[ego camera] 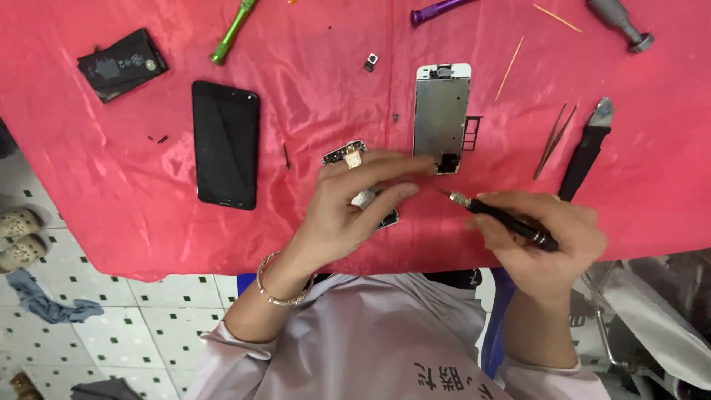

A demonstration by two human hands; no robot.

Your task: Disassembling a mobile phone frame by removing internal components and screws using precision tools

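Here the left hand (348,215) pinches together on the opened phone body (363,185) lying near the front edge of the red cloth (311,74), just beside the detached screen frame (441,118), while the right hand (544,241) has its fingers clamped around a black precision screwdriver (503,216) whose tip points toward the left fingertips. To do this well, I judge, the left hand should pin the body flat and the driver should stand square in the screw head, turned lightly so the tiny screw neither strips nor rolls away across the cloth.

Red cloth (111,185), black phone (225,144) (glossy), green-dotted floor tiles (148,326).
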